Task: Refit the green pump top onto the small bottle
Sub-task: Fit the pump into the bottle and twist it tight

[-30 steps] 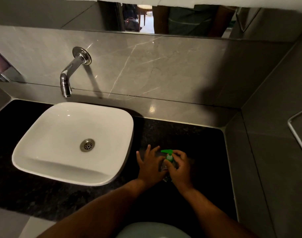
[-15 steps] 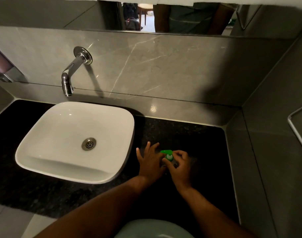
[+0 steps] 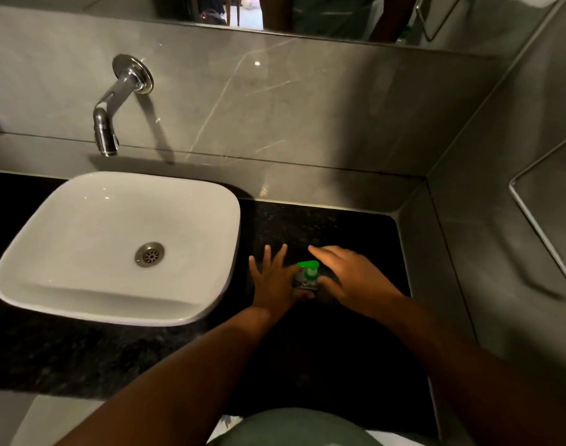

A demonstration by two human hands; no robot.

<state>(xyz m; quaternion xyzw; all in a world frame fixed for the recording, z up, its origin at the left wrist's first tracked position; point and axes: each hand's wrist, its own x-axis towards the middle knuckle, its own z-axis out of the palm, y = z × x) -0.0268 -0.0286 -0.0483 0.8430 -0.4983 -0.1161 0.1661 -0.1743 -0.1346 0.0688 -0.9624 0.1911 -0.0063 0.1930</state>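
Note:
A small clear bottle point(image 3: 302, 281) stands upright on the black stone counter point(image 3: 326, 223), just right of the basin. The green pump top point(image 3: 307, 264) sits on its neck, spout pointing left. My left hand point(image 3: 273, 281) presses against the bottle's left side, thumb curled under it near the base and the other fingers spread upward. My right hand point(image 3: 355, 278) hovers just right of the pump with its fingers stretched out and nothing in them; its thumb lies close to the bottle's right side.
A white square basin point(image 3: 146, 177) fills the left of the counter, under a chrome wall tap point(image 3: 109, 123). Grey stone walls close off the back and the right side point(image 3: 500, 236). A metal rail point(image 3: 538, 226) hangs on the right wall.
My right hand has let go of the green pump top and opened, fingers now stretched out beside it. The left hand stays against the bottle. The camera has dipped slightly.

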